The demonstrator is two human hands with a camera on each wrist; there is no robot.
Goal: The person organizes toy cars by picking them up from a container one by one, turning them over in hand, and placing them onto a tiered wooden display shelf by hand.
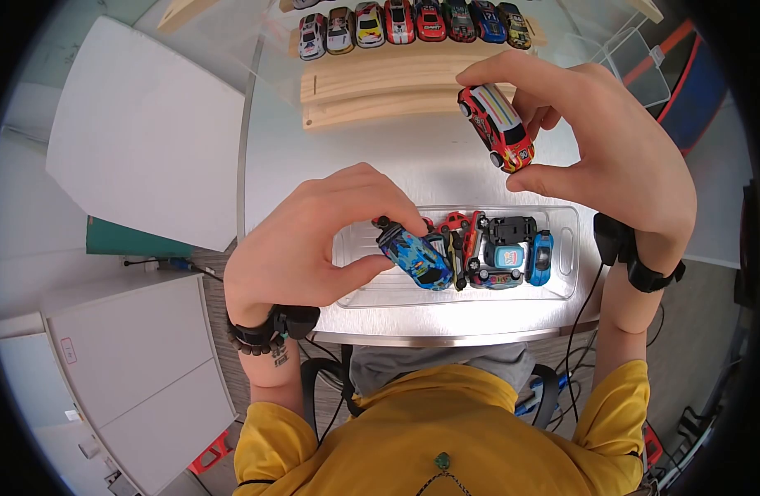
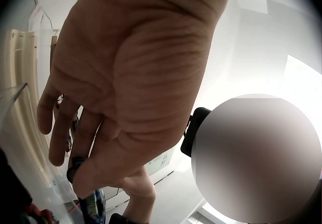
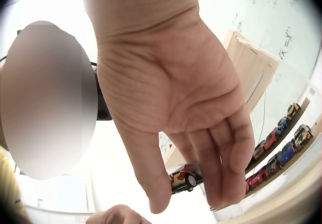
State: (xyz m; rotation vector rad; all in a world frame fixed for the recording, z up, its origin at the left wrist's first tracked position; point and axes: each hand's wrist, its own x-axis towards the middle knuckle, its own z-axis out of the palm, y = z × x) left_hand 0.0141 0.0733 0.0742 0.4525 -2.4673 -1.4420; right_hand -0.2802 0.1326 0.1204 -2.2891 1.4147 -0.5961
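Between thumb and fingers, my right hand [image 1: 599, 136] holds a red toy car [image 1: 497, 128] with a striped white roof, raised above the table. In the right wrist view the car's yellow-flamed side and one wheel [image 3: 190, 180] show between the fingers. My left hand [image 1: 314, 240] pinches a blue camouflage toy car [image 1: 414, 258] by its rear over a clear plastic tray [image 1: 566, 285]. Several more toy cars lie in the tray, among them a light-blue one [image 1: 509, 256], a blue one [image 1: 541, 258] and a black one showing its underside [image 1: 512, 229].
A row of toy cars [image 1: 399, 22] stands on a wooden rack [image 1: 380, 87] at the table's far side. To the left is a white board [image 1: 152, 132]. Clear plastic boxes [image 1: 636, 70] stand at the back right. A cable [image 1: 574, 331] runs down from the right wrist.
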